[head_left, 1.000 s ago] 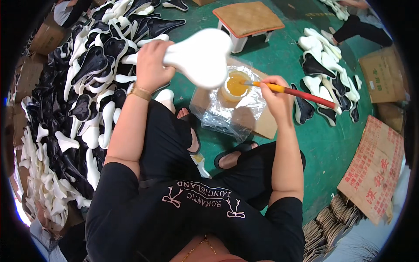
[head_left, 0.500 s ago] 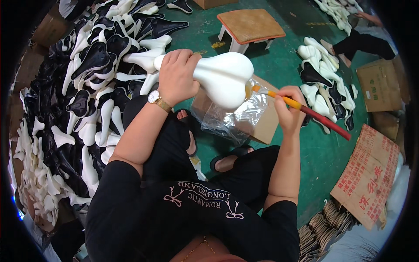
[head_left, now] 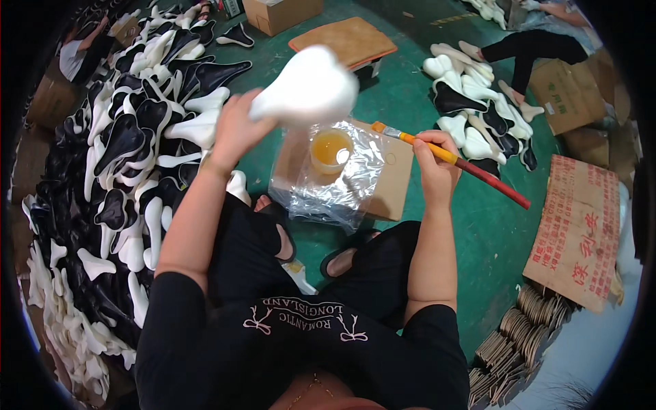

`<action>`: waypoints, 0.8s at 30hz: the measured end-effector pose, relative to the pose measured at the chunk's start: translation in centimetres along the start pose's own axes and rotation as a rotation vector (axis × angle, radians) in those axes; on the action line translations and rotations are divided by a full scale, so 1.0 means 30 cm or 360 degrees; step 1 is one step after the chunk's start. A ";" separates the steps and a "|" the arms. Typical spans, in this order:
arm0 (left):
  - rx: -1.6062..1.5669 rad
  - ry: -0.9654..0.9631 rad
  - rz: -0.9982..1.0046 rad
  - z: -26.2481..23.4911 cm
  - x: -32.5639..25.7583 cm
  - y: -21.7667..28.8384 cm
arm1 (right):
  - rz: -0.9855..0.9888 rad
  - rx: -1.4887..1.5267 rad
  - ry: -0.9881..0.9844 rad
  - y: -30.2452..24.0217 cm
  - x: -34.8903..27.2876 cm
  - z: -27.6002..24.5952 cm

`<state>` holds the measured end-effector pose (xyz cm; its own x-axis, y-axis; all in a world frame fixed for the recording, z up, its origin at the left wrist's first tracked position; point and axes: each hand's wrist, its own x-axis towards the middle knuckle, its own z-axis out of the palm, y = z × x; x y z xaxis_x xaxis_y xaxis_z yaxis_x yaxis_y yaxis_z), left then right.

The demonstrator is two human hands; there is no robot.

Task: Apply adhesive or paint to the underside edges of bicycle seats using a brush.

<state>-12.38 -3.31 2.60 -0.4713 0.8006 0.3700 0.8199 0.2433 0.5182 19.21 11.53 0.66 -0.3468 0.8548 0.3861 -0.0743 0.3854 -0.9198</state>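
Note:
My left hand [head_left: 239, 130] grips the narrow end of a white bicycle saddle pad [head_left: 304, 85]. Its broad end is blurred by motion and points away to the right. In my right hand [head_left: 439, 169] is a paintbrush [head_left: 488, 180] with a yellow and red handle, its bristles pointing left. Between and beyond my hands, a clear tub [head_left: 331, 168] of yellowish liquid stands on a cardboard box [head_left: 395, 183], partly covered with clear plastic film [head_left: 362, 167]. The brush tip hovers to the right of the tub, apart from it and from the pad.
A large heap of white pads and black saddle shells [head_left: 123, 140] spreads along my left. A smaller pile [head_left: 471, 102] lies at the far right near another person's legs [head_left: 540, 51]. Beyond the saddle is a brown-topped stool [head_left: 362, 41]. Flat cardboard [head_left: 574, 229] leans at right.
My left hand has moved left and up with the saddle pad, away from the brush, uncovering the tub. The brush has moved slightly left and no longer touches the pad.

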 end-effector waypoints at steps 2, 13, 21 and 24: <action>-0.0785 -0.0312 -0.0010 0.052 0.117 0.138 | -0.0045 -0.0060 0.0000 0.012 -0.005 -0.010; -0.0372 -0.0196 -0.0012 -0.209 0.112 -0.327 | -0.0014 -0.0191 -0.0390 0.041 -0.067 0.002; 0.0278 -0.0979 -0.1545 0.033 -0.850 -1.048 | 0.0057 -0.0235 -0.0424 0.045 -0.020 0.082; 0.0551 -0.1027 -0.1968 0.141 -1.076 -0.963 | 0.0147 -0.0253 -0.0444 0.037 -0.001 0.135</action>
<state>-19.49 -33.86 -27.57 -0.7764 0.0620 -0.6272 0.0809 0.9967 -0.0016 15.35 10.51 -0.66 -0.5897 0.7688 0.2475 0.1085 0.3790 -0.9190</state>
